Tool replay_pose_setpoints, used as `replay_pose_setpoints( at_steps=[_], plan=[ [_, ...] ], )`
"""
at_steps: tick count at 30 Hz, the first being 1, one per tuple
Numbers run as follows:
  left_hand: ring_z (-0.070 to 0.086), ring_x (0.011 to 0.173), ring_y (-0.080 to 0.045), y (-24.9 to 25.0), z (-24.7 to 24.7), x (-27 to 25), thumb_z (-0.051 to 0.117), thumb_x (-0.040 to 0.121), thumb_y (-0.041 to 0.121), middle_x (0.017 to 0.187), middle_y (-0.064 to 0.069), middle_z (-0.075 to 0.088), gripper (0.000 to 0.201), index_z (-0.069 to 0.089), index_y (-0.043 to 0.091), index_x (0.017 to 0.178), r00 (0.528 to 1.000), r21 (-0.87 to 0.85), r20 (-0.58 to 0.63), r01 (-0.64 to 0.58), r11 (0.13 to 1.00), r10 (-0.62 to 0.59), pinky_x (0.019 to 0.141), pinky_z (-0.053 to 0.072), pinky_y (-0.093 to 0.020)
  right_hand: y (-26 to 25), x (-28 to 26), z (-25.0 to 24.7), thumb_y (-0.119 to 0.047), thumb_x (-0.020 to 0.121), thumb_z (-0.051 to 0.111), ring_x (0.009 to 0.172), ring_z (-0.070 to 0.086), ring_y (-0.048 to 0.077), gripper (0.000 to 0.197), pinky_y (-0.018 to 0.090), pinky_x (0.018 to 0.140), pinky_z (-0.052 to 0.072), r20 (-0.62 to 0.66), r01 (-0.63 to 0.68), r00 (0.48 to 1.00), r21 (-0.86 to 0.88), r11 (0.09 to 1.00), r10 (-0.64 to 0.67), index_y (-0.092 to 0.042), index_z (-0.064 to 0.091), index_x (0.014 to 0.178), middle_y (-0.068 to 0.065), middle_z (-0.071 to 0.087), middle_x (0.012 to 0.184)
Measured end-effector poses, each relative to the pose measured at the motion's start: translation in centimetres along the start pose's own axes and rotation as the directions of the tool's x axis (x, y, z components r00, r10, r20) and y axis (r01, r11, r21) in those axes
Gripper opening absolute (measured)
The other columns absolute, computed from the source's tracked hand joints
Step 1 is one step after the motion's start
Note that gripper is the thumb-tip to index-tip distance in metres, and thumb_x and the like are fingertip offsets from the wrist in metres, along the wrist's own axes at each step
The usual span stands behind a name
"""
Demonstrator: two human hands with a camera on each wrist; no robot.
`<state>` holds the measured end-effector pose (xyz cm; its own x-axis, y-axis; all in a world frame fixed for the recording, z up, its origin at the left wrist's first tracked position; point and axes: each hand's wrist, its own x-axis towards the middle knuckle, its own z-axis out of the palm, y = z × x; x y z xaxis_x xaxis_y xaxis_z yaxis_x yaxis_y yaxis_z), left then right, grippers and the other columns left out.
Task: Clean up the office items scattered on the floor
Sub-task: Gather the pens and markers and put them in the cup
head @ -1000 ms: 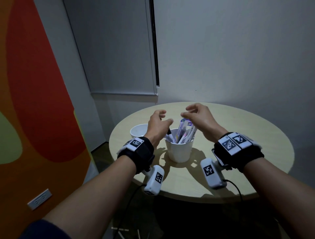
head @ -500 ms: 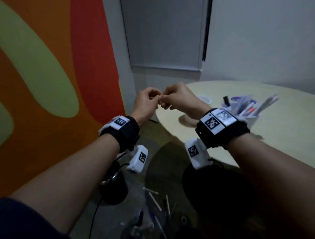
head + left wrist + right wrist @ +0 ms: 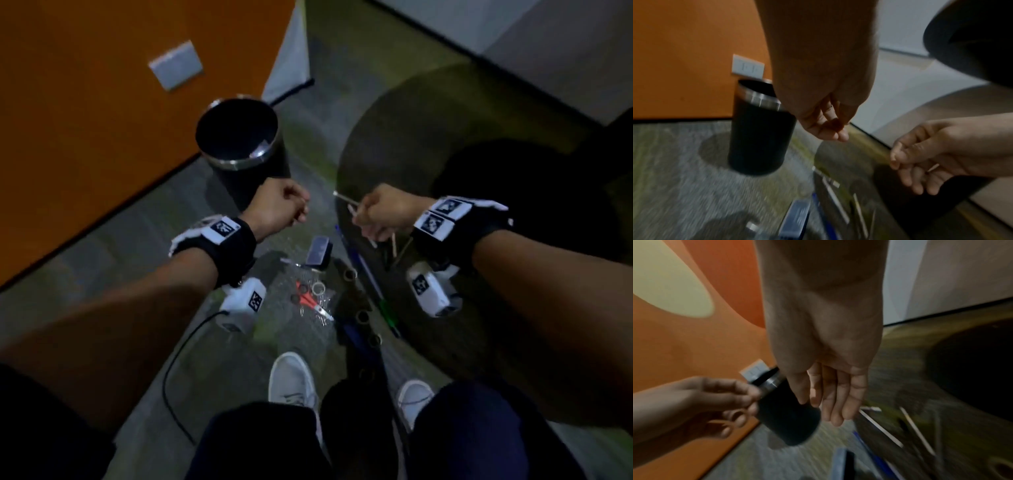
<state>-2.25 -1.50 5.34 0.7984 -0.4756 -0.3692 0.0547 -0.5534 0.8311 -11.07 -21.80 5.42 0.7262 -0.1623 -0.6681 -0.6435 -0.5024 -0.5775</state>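
Note:
Office items lie scattered on the grey carpet between my hands and feet: red-handled scissors (image 3: 310,301), a small dark blue box (image 3: 318,251), a blue pen (image 3: 363,270), a green pen (image 3: 388,315), tape rolls (image 3: 318,287) and thin pale sticks (image 3: 394,243). My left hand (image 3: 291,210) hangs above them near the bin with its fingers loosely curled, and holds nothing. My right hand (image 3: 368,216) hovers over the sticks; in the right wrist view its fingers (image 3: 835,402) hang straight and hold nothing. The same sticks (image 3: 916,430) lie beyond them.
A black bin (image 3: 239,137) with a metal rim stands by the orange wall, just beyond my left hand. The dark round table base (image 3: 513,192) is at the right. My white shoes (image 3: 291,380) stand close to the items. A wall socket (image 3: 175,65) is behind the bin.
My view has swung from the tabletop cup of pens down to the floor. Both hands left the cup, met briefly, and now hang apart above the scattered items.

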Motion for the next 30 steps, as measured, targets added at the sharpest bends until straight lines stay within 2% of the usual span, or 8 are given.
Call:
replay_pose_setpoints(
  at_steps=[4, 7, 10, 12, 17, 23, 27, 30],
  plan=[
    [0.056, 0.053, -0.016, -10.6, 6.3, 2.6, 0.046, 0.094, -0.008, 0.068, -0.011, 0.061, 0.025, 0.059, 0.009, 0.079, 0.972, 0.070, 0.198, 0.112, 0.991, -0.124, 0.054, 0.044, -0.025, 10.0, 6.2, 3.9, 0.002, 0.084, 0.060, 0.065, 0.061, 0.029, 0.025, 0.035, 0.058, 0.049, 0.035, -0.216, 0.976, -0.032, 0.976, 0.217, 0.018, 0.065, 0.102, 0.025, 0.063, 0.079],
    [0.055, 0.057, -0.022, -15.4, 11.5, 3.8, 0.041, 0.089, -0.008, 0.066, -0.008, 0.059, 0.027, 0.060, 0.008, 0.078, 0.932, 0.121, 0.325, 0.125, 0.985, -0.158, 0.056, 0.045, -0.025, 16.4, 8.7, 7.4, -0.009, 0.088, 0.060, 0.060, 0.061, 0.019, 0.024, 0.018, 0.048, 0.050, 0.023, -0.262, 0.963, -0.127, 0.957, 0.267, 0.007, 0.066, 0.106, 0.018, 0.065, 0.085],
    [0.050, 0.062, -0.015, -16.8, 15.2, 6.0, 0.045, 0.093, -0.001, 0.070, 0.001, 0.054, 0.021, 0.063, 0.007, 0.097, 0.907, 0.247, 0.396, 0.045, 0.968, -0.143, 0.057, 0.040, -0.024, 21.4, 10.5, 10.8, -0.018, 0.091, 0.061, 0.090, 0.066, 0.029, 0.026, 0.025, 0.071, 0.045, -0.008, -0.182, 0.982, -0.300, 0.936, 0.188, 0.003, 0.069, 0.103, 0.022, 0.068, 0.104],
    [0.056, 0.068, -0.022, -17.1, 16.8, 7.9, 0.046, 0.095, 0.005, 0.082, -0.009, 0.061, 0.025, 0.060, 0.010, 0.115, 0.905, 0.300, 0.412, -0.023, 0.954, -0.108, 0.062, 0.046, -0.033, 23.3, 11.8, 12.7, -0.026, 0.091, 0.062, 0.099, 0.065, 0.035, 0.032, 0.034, 0.082, 0.045, -0.087, -0.141, 0.989, -0.362, 0.921, 0.117, 0.004, 0.071, 0.096, 0.024, 0.069, 0.104],
    [0.061, 0.096, -0.039, -17.6, 20.0, 12.7, 0.049, 0.099, 0.021, 0.114, -0.020, 0.060, 0.042, 0.043, 0.024, 0.140, 0.941, 0.395, 0.318, -0.021, 0.919, -0.115, 0.078, 0.054, -0.045, 22.8, 15.7, 14.7, -0.043, 0.089, 0.061, 0.096, 0.064, 0.036, 0.040, 0.039, 0.078, 0.048, -0.301, -0.181, 0.950, -0.318, 0.931, 0.081, -0.005, 0.065, 0.098, 0.021, 0.067, 0.102],
    [0.059, 0.095, -0.043, -17.4, 22.0, 16.6, 0.052, 0.098, 0.023, 0.123, -0.023, 0.050, 0.019, 0.058, 0.008, 0.110, 0.968, 0.643, 0.197, -0.008, 0.766, -0.155, 0.077, 0.049, -0.047, 22.4, 17.1, 15.4, -0.022, 0.090, 0.057, 0.107, 0.060, 0.039, 0.029, 0.043, 0.086, 0.045, -0.338, -0.182, 0.937, -0.256, 0.949, 0.088, 0.000, 0.055, 0.109, 0.023, 0.061, 0.113],
    [0.058, 0.106, -0.039, -17.3, 22.7, 17.4, 0.049, 0.098, 0.012, 0.123, -0.017, 0.051, 0.020, 0.055, 0.009, 0.116, 0.981, 0.729, 0.116, 0.023, 0.684, -0.157, 0.082, 0.048, -0.048, 20.2, 17.7, 10.9, -0.014, 0.090, 0.060, 0.096, 0.063, 0.039, 0.016, 0.038, 0.074, 0.042, -0.481, -0.098, 0.870, 0.047, 0.994, 0.109, -0.001, 0.055, 0.099, 0.026, 0.066, 0.099],
    [0.057, 0.113, -0.035, -17.3, 23.0, 17.5, 0.046, 0.098, 0.007, 0.121, -0.015, 0.056, 0.023, 0.055, 0.009, 0.119, 0.990, 0.731, 0.051, 0.053, 0.680, -0.132, 0.086, 0.050, -0.046, 17.2, 20.8, 7.5, -0.012, 0.088, 0.059, 0.100, 0.061, 0.037, 0.019, 0.035, 0.072, 0.038, -0.489, -0.046, 0.870, 0.043, 0.998, 0.061, -0.003, 0.055, 0.104, 0.023, 0.065, 0.104]
  ],
)
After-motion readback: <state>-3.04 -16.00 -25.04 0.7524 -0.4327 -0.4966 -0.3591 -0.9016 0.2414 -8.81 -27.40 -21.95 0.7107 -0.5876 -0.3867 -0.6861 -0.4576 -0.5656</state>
